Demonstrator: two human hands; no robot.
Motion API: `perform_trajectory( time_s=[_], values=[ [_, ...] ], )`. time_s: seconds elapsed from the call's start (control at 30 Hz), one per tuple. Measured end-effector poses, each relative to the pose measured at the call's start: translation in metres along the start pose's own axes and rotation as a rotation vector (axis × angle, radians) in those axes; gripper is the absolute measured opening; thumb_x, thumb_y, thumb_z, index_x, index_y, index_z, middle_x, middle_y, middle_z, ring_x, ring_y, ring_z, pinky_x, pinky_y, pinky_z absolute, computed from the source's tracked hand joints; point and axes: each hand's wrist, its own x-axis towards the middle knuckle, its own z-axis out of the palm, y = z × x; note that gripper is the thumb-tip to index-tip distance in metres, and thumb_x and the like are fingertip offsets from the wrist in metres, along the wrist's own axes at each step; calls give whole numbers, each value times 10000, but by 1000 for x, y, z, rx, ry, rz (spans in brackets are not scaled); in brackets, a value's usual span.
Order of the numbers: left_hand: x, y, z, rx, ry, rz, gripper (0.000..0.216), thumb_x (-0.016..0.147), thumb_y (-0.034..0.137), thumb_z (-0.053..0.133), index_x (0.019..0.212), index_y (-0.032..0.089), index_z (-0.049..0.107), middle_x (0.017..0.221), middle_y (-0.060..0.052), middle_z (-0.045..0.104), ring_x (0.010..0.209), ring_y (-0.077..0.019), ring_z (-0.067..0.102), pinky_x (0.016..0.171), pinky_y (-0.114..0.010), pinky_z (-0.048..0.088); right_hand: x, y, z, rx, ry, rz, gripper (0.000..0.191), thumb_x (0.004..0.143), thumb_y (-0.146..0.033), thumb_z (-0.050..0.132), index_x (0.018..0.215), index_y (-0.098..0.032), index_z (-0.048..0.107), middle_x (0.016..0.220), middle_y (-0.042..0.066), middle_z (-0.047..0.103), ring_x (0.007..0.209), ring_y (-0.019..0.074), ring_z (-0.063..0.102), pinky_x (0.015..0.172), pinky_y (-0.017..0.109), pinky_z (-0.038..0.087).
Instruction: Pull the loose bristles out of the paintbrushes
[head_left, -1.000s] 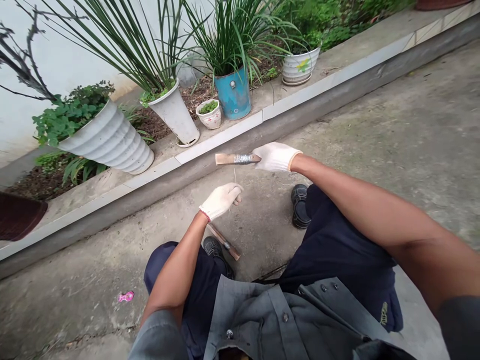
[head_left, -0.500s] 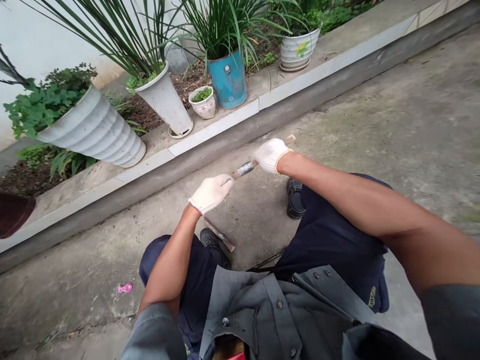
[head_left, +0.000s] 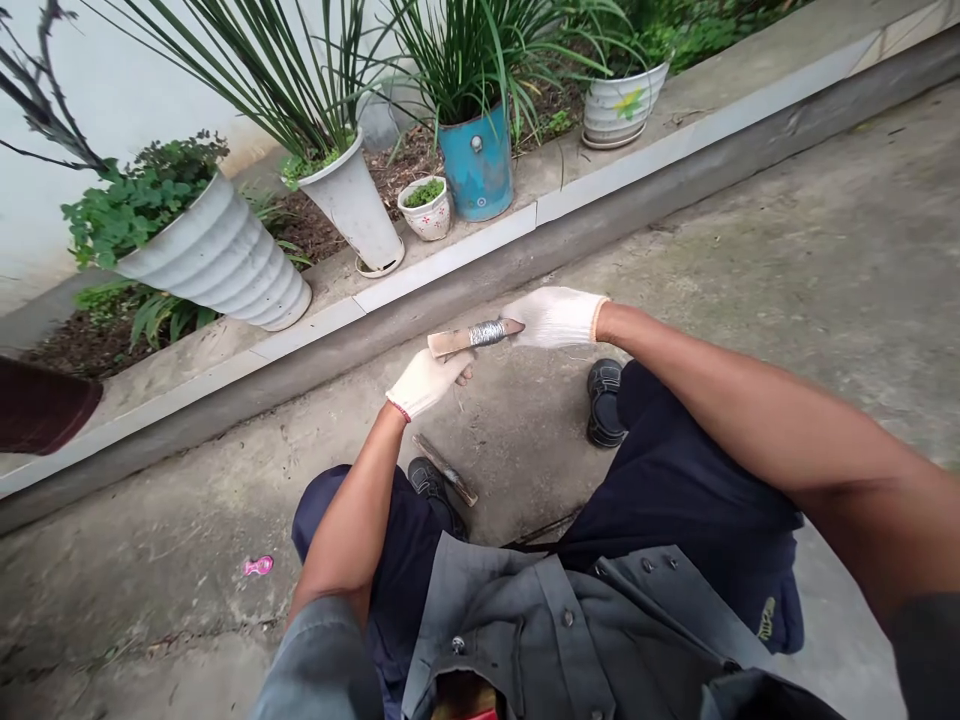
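A short wooden stick (head_left: 448, 343) with silver wire-like wrapping around its middle lies between my two gloved hands. My right hand (head_left: 556, 315), in a white knit glove, is closed at the stick's brown right end; its fingertips are hidden. My left hand (head_left: 429, 382), also gloved, has curled fingers with dark tips and touches the pale left end from below. Its exact hold there is partly hidden. A second wooden stick (head_left: 445, 468), with a darker middle, lies on the concrete beside my left shoe (head_left: 433, 490).
A low ledge (head_left: 446, 257) runs along the front, bearing a ribbed white planter (head_left: 225, 258), a tall white pot (head_left: 360, 205), a small pot (head_left: 427, 218), a blue pot (head_left: 477, 165) and another white pot (head_left: 622, 108). A pink item (head_left: 259, 566) lies on the ground at left.
The stick has turned, so its pale end now points left over my left hand. My right hand has shifted slightly down and right and lies flatter. The view has moved a little.
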Motion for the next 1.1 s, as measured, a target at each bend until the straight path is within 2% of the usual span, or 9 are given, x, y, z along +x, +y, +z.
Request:
perform_trajectory(
  time_s=[0.13,0.27,0.43,0.57,0.7,0.83,0.93,1.03,1.1],
  values=[
    [-3,9,6,104,-40,10,299,993,376,459,941,172,671,821,-33,729,713,-145,698,712,-244,536,7,4,1,-28,52,152,317,951,-358,541,1128,-179,734,1007,140,755,889,248,688,727,317,412],
    [-6,12,12,106,-85,-36,258,993,344,454,976,176,650,824,-21,725,705,-142,708,671,-228,527,11,8,3,-51,111,290,324,936,-278,526,1164,-171,730,984,150,759,892,269,700,737,338,445],
    [-5,8,23,143,-161,-36,256,994,342,442,1001,186,645,842,-9,728,706,-141,708,668,-228,511,16,9,8,-98,126,361,312,881,-215,582,1145,-166,740,953,152,761,911,290,714,746,345,467],
    [-8,11,20,266,-136,10,270,1003,343,429,999,205,661,815,12,719,694,-145,684,687,-240,488,16,6,15,-162,135,312,302,883,-176,559,1110,-156,758,982,173,764,946,315,722,767,368,475],
    [-13,18,2,471,-11,74,347,1031,381,401,965,209,695,807,4,708,742,-166,649,709,-257,447,13,-6,19,-225,111,232,307,905,-134,507,1057,-114,774,994,214,760,978,339,717,801,393,467],
    [-15,19,-12,597,14,168,370,1026,370,413,896,202,717,863,-13,712,773,-174,608,724,-269,414,10,-18,23,-229,81,101,277,914,-141,512,986,-95,776,1018,249,747,1010,354,691,852,412,441],
    [-16,16,-16,538,4,149,334,993,365,470,887,198,738,852,-4,712,768,-165,600,713,-263,409,5,-19,24,-196,-28,-27,202,873,-172,587,954,-131,767,973,207,749,951,318,674,834,385,423],
    [-22,11,-14,377,-27,94,297,962,380,540,904,180,752,843,0,720,779,-154,619,712,-243,428,-5,-17,21,-94,-165,-141,145,855,-199,612,920,-171,739,858,115,737,761,216,630,723,312,380],
    [-29,5,-7,221,3,79,305,965,396,559,912,161,746,881,-18,730,806,-153,641,736,-232,456,-11,-17,19,24,-168,-212,138,890,-240,586,898,-177,708,847,77,728,703,162,579,659,283,337]
  ],
)
